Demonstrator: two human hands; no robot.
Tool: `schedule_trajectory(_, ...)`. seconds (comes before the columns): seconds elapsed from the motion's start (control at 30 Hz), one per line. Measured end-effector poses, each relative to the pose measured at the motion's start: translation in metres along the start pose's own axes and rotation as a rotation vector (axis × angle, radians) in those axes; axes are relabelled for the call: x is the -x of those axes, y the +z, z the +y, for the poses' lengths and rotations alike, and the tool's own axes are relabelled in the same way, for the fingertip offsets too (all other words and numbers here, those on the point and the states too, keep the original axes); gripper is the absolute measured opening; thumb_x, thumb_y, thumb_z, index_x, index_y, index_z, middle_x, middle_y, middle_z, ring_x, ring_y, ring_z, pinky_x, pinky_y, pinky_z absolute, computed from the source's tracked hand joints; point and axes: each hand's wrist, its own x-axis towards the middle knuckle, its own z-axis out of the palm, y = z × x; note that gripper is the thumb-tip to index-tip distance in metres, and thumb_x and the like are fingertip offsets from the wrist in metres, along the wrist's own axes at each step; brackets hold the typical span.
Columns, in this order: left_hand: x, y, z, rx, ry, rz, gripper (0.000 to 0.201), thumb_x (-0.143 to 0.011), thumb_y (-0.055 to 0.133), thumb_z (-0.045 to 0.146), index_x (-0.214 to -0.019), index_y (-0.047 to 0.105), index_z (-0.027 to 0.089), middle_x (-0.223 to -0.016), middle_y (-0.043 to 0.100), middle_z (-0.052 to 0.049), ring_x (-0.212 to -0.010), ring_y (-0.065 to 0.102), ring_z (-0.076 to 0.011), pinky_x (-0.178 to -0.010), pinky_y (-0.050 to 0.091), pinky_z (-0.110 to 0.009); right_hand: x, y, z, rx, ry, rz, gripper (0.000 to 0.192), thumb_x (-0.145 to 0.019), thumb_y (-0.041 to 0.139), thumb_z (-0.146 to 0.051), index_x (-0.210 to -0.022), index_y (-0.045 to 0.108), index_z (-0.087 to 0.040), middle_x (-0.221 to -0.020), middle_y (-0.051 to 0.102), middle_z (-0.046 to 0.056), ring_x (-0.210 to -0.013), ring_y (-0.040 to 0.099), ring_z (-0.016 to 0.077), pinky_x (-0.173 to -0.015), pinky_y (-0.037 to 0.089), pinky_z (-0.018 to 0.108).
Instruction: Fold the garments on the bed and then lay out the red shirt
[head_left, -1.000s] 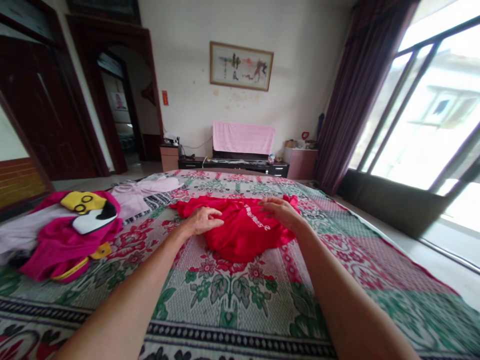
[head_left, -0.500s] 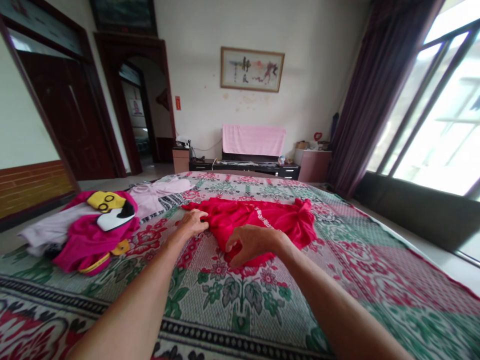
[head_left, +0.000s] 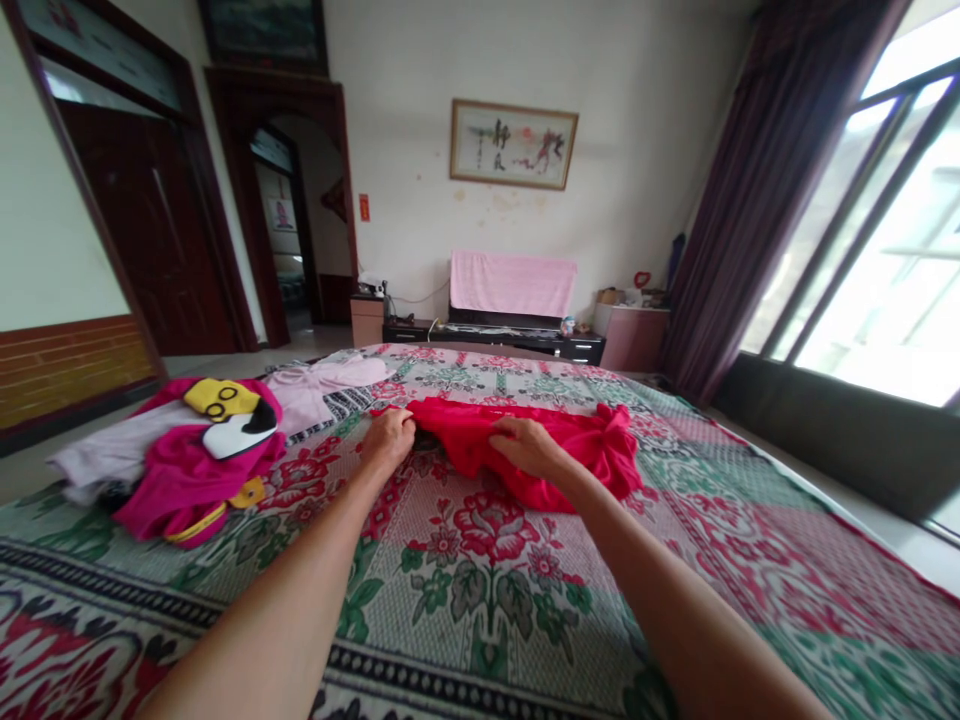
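Note:
A bright red garment [head_left: 555, 480] lies bunched across the middle of the bed, on a patterned bedspread [head_left: 480, 600]. My left hand [head_left: 390, 440] has its fingers curled round the garment's left end, where the cloth is slightly raised. On the near side of the same garment, my right hand [head_left: 529, 447] is closed with its fingers pinching a fold of red cloth. Beyond the right hand, the garment's right end sits in a gathered heap.
To the left is a pile of clothes, with a magenta garment [head_left: 172, 470] bearing yellow and white patches, and a pale pink garment [head_left: 322, 380] behind it. Past the bed's far edge stands a low cabinet [head_left: 495, 340] with a pink cloth [head_left: 514, 283] above it.
My right hand has moved up and away from me and closed on the cloth. The garment's near edge has lifted and folded away, uncovering the bedspread's red flower. The view shifted slightly.

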Motion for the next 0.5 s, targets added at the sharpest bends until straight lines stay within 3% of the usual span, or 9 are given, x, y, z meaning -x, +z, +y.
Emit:
schedule_trajectory(0.13,-0.007,-0.017,0.001,0.054,-0.202,0.185,0.039,-0.086,0.039,0.018,-0.110,0.069,0.014,-0.106,0.071,-0.012,-0.101,0.063,-0.0230,-0.091,0.045,-0.030,-0.005,-0.024,0.016,-0.479,0.276,0.154,0.017,-0.076,0.050,-0.031,-0.076,0.062,-0.019,-0.057,0.060,-0.002,-0.051,0.052,0.0121,-0.047,0.038,0.021)
schedule_trajectory(0.23,-0.006,-0.022,-0.002,0.065,-0.324,0.208,0.040,-0.084,0.039,0.017,-0.110,0.070,0.013,-0.105,0.071,-0.014,-0.102,0.063,-0.0251,-0.089,0.045,-0.031,-0.002,-0.034,0.029,-0.603,0.443,0.283,0.015,-0.074,0.051,-0.031,-0.074,0.060,-0.019,-0.059,0.061,-0.001,-0.050,0.055,0.0128,-0.047,0.042,0.022)
schedule_trajectory(0.4,-0.001,-0.022,-0.006,0.068,-0.404,0.107,0.039,-0.085,0.040,0.023,-0.107,0.071,0.016,-0.107,0.071,-0.013,-0.101,0.063,-0.0284,-0.085,0.046,-0.034,0.004,-0.033,0.062,-0.264,0.495,0.319,0.024,-0.079,0.046,-0.032,-0.064,0.059,-0.018,-0.052,0.058,0.000,-0.048,0.053,0.0133,-0.043,0.038,0.021)
schedule_trajectory(0.5,0.000,-0.021,-0.007,0.075,-0.397,0.104,0.040,-0.085,0.040,0.023,-0.109,0.070,0.016,-0.108,0.071,-0.013,-0.103,0.063,-0.0279,-0.085,0.046,-0.033,0.004,-0.031,0.076,-0.072,0.484,0.308,0.025,-0.078,0.048,-0.029,-0.065,0.064,-0.017,-0.056,0.061,0.002,-0.056,0.058,0.0162,-0.050,0.042,0.023)
